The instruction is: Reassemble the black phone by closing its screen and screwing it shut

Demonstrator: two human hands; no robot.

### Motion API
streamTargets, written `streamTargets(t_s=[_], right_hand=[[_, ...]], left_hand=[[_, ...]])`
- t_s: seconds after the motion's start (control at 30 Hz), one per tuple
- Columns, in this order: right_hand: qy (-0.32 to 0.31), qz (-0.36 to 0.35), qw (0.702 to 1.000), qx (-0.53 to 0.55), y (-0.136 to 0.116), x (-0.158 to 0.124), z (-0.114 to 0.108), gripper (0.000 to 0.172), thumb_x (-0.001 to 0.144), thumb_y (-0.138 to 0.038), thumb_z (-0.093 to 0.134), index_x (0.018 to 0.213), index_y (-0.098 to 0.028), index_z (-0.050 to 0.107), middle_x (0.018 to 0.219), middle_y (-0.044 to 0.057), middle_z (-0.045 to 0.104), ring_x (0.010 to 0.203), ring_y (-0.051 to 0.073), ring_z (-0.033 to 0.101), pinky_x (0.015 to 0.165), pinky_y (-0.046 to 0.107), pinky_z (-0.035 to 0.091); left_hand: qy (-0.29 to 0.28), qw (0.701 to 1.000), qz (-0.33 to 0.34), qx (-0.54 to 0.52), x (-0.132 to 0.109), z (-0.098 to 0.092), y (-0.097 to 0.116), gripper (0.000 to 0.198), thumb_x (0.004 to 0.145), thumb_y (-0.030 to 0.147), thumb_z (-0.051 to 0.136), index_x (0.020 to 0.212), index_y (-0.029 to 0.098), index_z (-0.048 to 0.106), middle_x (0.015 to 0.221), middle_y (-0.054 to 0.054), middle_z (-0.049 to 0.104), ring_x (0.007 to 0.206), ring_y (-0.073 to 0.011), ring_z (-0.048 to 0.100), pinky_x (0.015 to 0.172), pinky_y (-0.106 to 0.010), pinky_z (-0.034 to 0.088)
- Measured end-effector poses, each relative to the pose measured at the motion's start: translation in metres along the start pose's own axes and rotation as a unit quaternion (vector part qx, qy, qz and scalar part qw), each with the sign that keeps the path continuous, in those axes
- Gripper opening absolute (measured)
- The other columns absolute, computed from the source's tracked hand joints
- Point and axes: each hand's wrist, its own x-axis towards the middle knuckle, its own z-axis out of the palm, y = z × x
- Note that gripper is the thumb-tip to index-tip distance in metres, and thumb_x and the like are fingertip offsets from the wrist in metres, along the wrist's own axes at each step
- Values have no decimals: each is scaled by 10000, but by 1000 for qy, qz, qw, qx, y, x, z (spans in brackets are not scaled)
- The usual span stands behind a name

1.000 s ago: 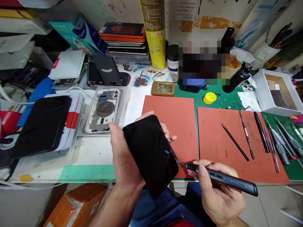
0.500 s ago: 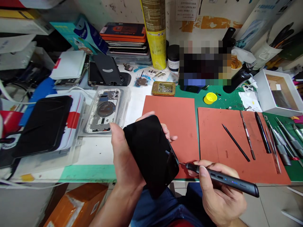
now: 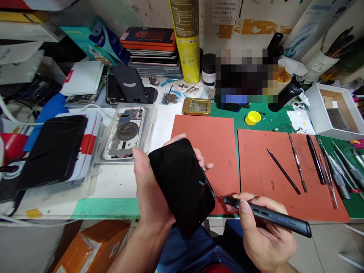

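Black phone (image 3: 179, 185) held in left hand (image 3: 150, 189), right hand (image 3: 265, 237) gripping an electric screwdriver (image 3: 273, 216) at its edge.

Blue denim jeans (image 3: 196, 252) at six o'clock, a sliver of red garment (image 3: 216, 269) along their lower edge; bare left hand (image 3: 152, 189) at seven, bare right hand (image 3: 267, 242) at five, forearms unsleeved
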Motion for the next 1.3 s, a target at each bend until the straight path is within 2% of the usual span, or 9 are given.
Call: streamTargets(t_s=[0.2, 0.4, 0.7, 1.0, 1.3], right_hand=[[-5, -2, 1000, 0, 1, 0, 0, 299, 941, 31, 781, 1142, -175, 698, 1023, 30, 878, 779, 203, 891, 779, 282, 783], [-3, 1, 1000, -20, -1, -1, -1, 238, 973, -34, 793, 1123, -188, 689, 983, 42, 876, 715, 218, 877, 675, 312, 784], [-4, 8, 1000, 4, -1, 0, 0, 289, 946, 13, 784, 1139, -186, 700, 1008, 42, 878, 731, 223, 883, 687, 308, 783], [5, 25, 1000, -12, -2, -3, -1, 180, 1005, -80, 792, 1093, -187, 677, 969, 53, 873, 636, 199, 846, 613, 317, 769], [2, 7, 1000, -17, -1, -1, 0, 210, 985, -72, 806, 1113, -193, 692, 967, 44, 872, 727, 232, 881, 654, 321, 780]], left_hand=[[1, 1000, 3, 2, 0, 0, 0, 778, 1063, 857, 356, 1198, 220, 781, 897, -134, 797, 815, -314, 793, 750, -478, 710], [8, 1000, 2, -2, 0, 1, 0, 781, 1074, 846, 334, 1188, 220, 788, 897, -133, 795, 819, -303, 786, 761, -481, 715], [-5, 1000, 6, -12, 1, -1, -1, 771, 1054, 860, 399, 1171, 216, 805, 897, -131, 797, 821, -287, 788, 843, -480, 722], [-18, 1000, 7, -15, 0, -1, 0, 754, 1052, 856, 427, 1194, 220, 806, 930, -131, 809, 838, -284, 802, 854, -466, 721], [-14, 1000, 9, -13, 0, -2, -1, 755, 1054, 854, 426, 1196, 217, 805, 911, -131, 810, 827, -292, 804, 843, -479, 722]])
